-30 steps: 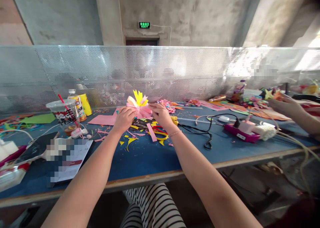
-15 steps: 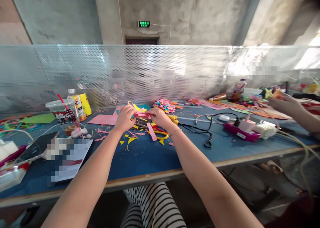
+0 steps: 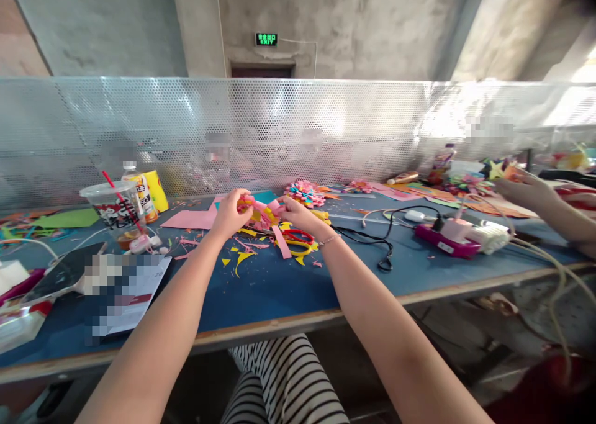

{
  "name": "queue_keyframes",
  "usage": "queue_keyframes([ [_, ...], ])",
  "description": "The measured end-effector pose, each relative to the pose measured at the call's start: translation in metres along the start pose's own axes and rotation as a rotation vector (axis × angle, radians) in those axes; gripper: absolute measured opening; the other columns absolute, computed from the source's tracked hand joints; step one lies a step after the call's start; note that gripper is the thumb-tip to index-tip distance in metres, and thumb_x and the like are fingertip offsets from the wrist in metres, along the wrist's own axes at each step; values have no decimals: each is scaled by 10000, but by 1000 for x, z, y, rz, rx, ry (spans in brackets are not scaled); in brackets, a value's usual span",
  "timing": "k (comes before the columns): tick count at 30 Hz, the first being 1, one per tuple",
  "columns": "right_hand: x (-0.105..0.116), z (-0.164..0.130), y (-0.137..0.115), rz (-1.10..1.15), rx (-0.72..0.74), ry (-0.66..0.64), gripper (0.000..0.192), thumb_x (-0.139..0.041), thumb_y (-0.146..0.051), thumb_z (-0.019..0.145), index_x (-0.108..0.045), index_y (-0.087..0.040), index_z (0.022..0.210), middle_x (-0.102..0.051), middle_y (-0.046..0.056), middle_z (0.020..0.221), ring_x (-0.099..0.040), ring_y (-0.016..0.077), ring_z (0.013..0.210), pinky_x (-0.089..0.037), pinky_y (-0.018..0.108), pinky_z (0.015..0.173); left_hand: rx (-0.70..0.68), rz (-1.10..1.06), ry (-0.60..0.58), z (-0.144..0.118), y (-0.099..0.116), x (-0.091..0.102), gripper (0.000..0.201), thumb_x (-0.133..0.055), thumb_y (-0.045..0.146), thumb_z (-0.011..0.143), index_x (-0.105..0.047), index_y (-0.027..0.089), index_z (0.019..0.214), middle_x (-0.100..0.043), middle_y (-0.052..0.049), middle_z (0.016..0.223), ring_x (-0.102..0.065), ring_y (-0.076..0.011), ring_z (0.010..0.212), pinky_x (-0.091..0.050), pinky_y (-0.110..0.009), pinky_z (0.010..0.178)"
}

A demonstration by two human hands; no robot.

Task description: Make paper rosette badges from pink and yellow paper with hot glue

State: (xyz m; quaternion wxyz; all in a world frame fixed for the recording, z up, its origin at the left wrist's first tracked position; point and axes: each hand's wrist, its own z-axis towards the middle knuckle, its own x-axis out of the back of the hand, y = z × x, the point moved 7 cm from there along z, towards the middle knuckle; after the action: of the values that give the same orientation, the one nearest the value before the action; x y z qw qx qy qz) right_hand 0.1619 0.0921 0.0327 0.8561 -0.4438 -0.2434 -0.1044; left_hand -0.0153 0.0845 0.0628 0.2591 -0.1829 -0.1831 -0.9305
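Both hands were at the far middle of the blue worktable (image 3: 261,293), working one item between them. The left hand (image 3: 231,212) was closed, its fingers pinched on the left end of a pink and yellow paper flower (image 3: 261,212). The right hand (image 3: 298,213) was likewise closed, fingertips pinched on the flower's right end. The flower lay low between the two hands, just above the table surface, pressed into a flattened bundle with pink strips showing on top.

Compared with one second earlier, the flower had come down: it then stood raised and fanned open, yellow petals upright above the knuckles. Half a second earlier it was already lowered and folded; since then the left hand had curled further over it, and both hands had shifted slightly towards the mesh screen (image 3: 279,132).

Directly below the right hand lay red-handled scissors (image 3: 298,236) among yellow and pink paper offcuts (image 3: 242,259), in the same position as before. A pink paper sheet (image 3: 190,220) lay flat just left of the left hand. A finished pink paper rosette (image 3: 305,193) sat behind the right hand, apart from it. A clear plastic cup with a red straw (image 3: 112,210) stood well to the left, a yellow-labelled bottle (image 3: 139,191) just behind it. A black cable (image 3: 372,241) ran from near the scissors to a magenta device (image 3: 447,243) on the right. At the far right, a co-worker's hand (image 3: 526,191) held coloured paper pieces; its grip could not be made out.
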Motion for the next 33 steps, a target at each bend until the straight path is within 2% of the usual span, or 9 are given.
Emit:
queue_keyframes([
  [6,1,2,-8,-121,32,81,39,-443,-188,690,-406,-190,701,-380,-51,644,-357,88,595,-287,221,541,-44,8,-7,6,10,2,218,-570,125,737,-536,201,938,-613,-36,945,-584,-179,926,-463,-327,861],
  [11,-3,1,-9,-142,67,108,23,-422,-192,699,-430,-188,720,-425,-39,667,-387,102,624,-306,232,570,-89,17,-12,7,19,2,183,-559,104,747,-533,197,902,-584,-29,898,-567,-168,893,-461,-310,831],
  [15,-2,1,-11,-121,88,119,25,-429,-193,687,-405,-191,682,-405,-40,659,-381,100,622,-310,229,567,-87,20,3,8,21,4,173,-560,108,752,-532,197,896,-581,-31,892,-564,-167,880,-460,-311,821],
  [18,-2,1,-14,-63,87,112,41,-452,-182,653,-446,-181,694,-415,-37,671,-397,102,641,-325,226,577,-97,25,4,8,21,4,167,-556,112,753,-531,198,894,-583,-34,893,-562,-171,879,-460,-322,827],
  [21,-5,0,-13,69,39,53,144,-481,-180,628,-527,-163,763,-445,-37,671,-420,101,639,-339,226,580,-88,20,4,8,21,4,158,-552,120,754,-529,203,887,-582,-34,897,-562,-173,883,-464,-330,831],
  [28,-9,-2,-8,469,-45,-56,103,-557,-211,620,-537,-157,704,-494,-31,653,-457,85,604,-360,221,573,-42,-46,46,9,16,7,160,-552,123,752,-531,199,892,-571,-34,903,-564,-163,878,-475,-321,820],
  [33,-10,-1,-8,437,-40,-46,168,-559,-213,609,-553,-154,766,-521,-22,703,-463,90,639,-366,221,591,-53,-55,54,10,17,8,163,-554,125,753,-533,196,898,-566,-33,904,-563,-157,877,-477,-308,811],
])
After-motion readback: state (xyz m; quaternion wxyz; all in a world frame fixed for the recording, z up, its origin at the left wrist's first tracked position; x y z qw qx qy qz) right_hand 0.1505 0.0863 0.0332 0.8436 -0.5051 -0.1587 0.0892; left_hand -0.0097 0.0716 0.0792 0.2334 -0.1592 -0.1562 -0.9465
